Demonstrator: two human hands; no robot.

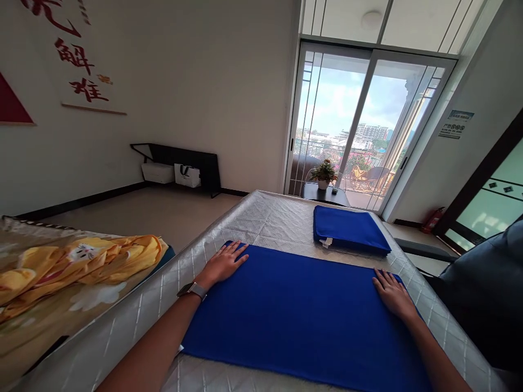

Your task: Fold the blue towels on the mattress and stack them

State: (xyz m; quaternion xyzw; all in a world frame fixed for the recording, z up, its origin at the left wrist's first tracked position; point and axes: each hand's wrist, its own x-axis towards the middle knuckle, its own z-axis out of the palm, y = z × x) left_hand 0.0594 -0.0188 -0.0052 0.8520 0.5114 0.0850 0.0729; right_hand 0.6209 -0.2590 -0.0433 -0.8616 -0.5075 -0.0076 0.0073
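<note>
Lying flat on a quilted silver cover (pixel 261 218), a blue cloth (pixel 302 316) takes up the space directly in front of the person, with a small white tag (pixel 180 349) showing at its near left corner. Both hands rest on it palm down and well apart, fingers loosely spread and gripping nothing: the left hand (pixel 224 264) presses near the far left corner, the right hand (pixel 394 294) near the far right one. A watch (pixel 193 290) circles the left wrist, and the forearms hide parts of the cloth's left and right edges. Just beyond the far edge, toward the right, sits a folded blue stack (pixel 349 228) with a white label (pixel 327 242) hanging from its near side; it fills part of the cover there. To the left, near the cover, a crumpled yellow cloth (pixel 122 253) lies over a beige, flowered one (pixel 102 296). A large black seat (pixel 490 283) crowds the right side. Past the far end, a potted plant (pixel 324 174) stands on a small dark table (pixel 318 194) before glass sliding doors (pixel 362 120). Against the back wall, a white box (pixel 157 173) and a white bag (pixel 188 176) sit by a black bench (pixel 209 170), and a red fire extinguisher (pixel 433 220) stands at right.
</note>
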